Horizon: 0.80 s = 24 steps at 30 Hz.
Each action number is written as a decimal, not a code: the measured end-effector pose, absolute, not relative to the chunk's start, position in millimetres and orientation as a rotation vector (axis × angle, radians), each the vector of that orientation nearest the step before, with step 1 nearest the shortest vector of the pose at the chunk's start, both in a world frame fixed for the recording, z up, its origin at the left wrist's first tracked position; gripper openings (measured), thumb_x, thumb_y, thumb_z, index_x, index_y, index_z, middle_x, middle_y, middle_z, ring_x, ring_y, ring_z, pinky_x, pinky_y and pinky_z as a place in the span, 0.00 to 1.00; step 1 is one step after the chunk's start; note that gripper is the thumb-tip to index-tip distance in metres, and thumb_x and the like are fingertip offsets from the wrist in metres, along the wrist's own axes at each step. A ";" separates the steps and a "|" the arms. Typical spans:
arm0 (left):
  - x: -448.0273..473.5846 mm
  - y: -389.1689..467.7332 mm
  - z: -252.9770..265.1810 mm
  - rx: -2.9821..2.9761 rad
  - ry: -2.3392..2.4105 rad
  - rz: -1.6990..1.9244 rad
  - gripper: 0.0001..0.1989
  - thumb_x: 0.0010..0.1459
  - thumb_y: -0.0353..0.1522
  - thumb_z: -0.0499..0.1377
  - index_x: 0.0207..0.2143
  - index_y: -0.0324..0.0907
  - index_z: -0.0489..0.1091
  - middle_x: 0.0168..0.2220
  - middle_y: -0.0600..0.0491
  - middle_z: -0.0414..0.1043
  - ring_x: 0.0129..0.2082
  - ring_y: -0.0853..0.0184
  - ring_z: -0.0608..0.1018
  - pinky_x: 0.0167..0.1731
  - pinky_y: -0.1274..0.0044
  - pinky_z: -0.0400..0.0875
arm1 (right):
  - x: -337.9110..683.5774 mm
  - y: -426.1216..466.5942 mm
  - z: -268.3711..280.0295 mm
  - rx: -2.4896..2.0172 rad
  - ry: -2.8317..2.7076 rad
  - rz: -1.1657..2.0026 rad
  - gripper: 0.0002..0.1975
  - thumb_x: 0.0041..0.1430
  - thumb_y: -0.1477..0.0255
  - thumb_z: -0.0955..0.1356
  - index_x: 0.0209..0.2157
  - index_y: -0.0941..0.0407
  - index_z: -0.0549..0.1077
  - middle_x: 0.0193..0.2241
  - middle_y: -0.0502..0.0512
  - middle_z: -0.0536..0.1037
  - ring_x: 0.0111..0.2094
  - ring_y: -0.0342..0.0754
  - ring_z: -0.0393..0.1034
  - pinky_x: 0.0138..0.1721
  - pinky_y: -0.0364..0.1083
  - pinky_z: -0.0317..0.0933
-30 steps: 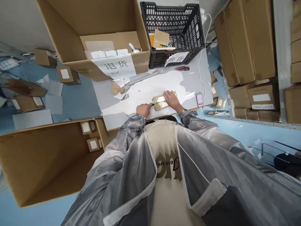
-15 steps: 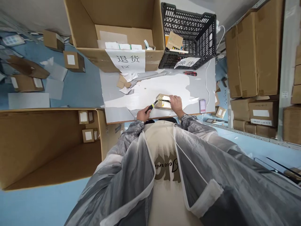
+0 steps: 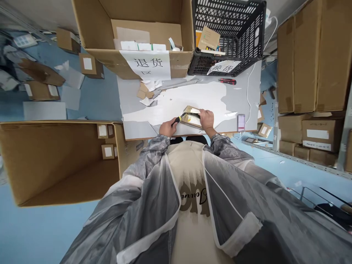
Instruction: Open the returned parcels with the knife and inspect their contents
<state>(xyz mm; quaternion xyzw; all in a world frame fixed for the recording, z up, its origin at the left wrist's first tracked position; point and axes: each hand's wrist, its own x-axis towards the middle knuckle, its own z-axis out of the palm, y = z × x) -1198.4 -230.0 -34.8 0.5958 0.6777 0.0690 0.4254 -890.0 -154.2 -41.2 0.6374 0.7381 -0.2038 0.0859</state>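
On the white table [image 3: 192, 91], near its front edge, lies a small cardboard box [image 3: 191, 119] with a dark gap along its top. My left hand [image 3: 168, 128] is closed around a black and yellow utility knife [image 3: 177, 120], its tip at the left end of that gap. From the other side my right hand [image 3: 207, 119] grips the box's right end, fingers over the top. What lies inside the box cannot be made out.
At the back stand a large carton [image 3: 110, 64] with a paper sign and a black plastic crate [image 3: 228, 47]. A red and black cutter [image 3: 227, 81], a phone [image 3: 241, 123] and torn cardboard [image 3: 144, 91] lie on the table. A big open carton [image 3: 60, 161] stands left.
The gap along the box's top looks wider, and the box is turned slightly. The knife stays at its left end. The whole view has shifted a little.
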 end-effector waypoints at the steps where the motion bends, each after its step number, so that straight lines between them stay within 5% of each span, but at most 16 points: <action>1: -1196.8 -229.8 -31.7 1.525 1.701 0.122 0.31 0.85 0.42 0.58 0.82 0.46 0.79 0.60 0.40 0.93 0.59 0.44 0.90 0.59 0.67 0.81 | -892.4 -151.7 -41.3 1.930 2.170 -0.611 0.35 0.94 0.60 0.53 0.78 0.61 0.80 0.69 0.75 0.86 0.67 0.72 0.75 0.75 0.64 0.60; 6: -1188.9 -237.5 -23.8 1.585 1.699 -0.012 0.33 0.87 0.42 0.54 0.86 0.44 0.73 0.64 0.36 0.90 0.60 0.45 0.90 0.59 0.67 0.80 | -897.1 -132.7 -39.3 2.123 1.939 -0.558 0.36 0.96 0.55 0.53 0.66 0.62 0.85 0.53 0.75 0.91 0.59 0.69 0.84 0.67 0.58 0.67; 12: -1188.9 -260.1 -35.3 1.497 1.714 0.057 0.33 0.87 0.43 0.56 0.85 0.45 0.75 0.65 0.37 0.91 0.63 0.44 0.91 0.61 0.66 0.82 | -869.7 -96.5 -36.3 1.942 1.975 -0.647 0.32 0.94 0.49 0.61 0.61 0.59 0.87 0.51 0.74 0.92 0.55 0.67 0.86 0.61 0.55 0.72; 18: -1184.8 -260.7 -43.6 1.377 1.746 0.152 0.30 0.85 0.45 0.61 0.81 0.47 0.81 0.62 0.41 0.93 0.60 0.43 0.93 0.61 0.65 0.85 | -882.9 -96.8 -25.9 1.790 2.279 -0.535 0.27 0.92 0.66 0.59 0.71 0.65 0.82 0.67 0.81 0.83 0.70 0.76 0.73 0.75 0.70 0.64; 20: -1182.4 -259.9 -44.4 1.323 1.769 0.198 0.29 0.84 0.44 0.62 0.80 0.47 0.83 0.61 0.42 0.93 0.61 0.43 0.92 0.61 0.65 0.85 | -900.5 -116.1 -20.2 1.578 2.367 -0.598 0.27 0.90 0.71 0.57 0.70 0.62 0.83 0.66 0.78 0.83 0.70 0.76 0.70 0.78 0.74 0.59; 24: -1181.8 -265.4 -45.5 1.201 1.732 0.336 0.29 0.84 0.45 0.60 0.77 0.45 0.85 0.48 0.48 0.95 0.54 0.51 0.94 0.59 0.70 0.87 | -927.6 -158.5 -10.2 1.278 2.414 -0.600 0.25 0.92 0.63 0.60 0.67 0.60 0.83 0.63 0.75 0.83 0.68 0.73 0.70 0.81 0.73 0.57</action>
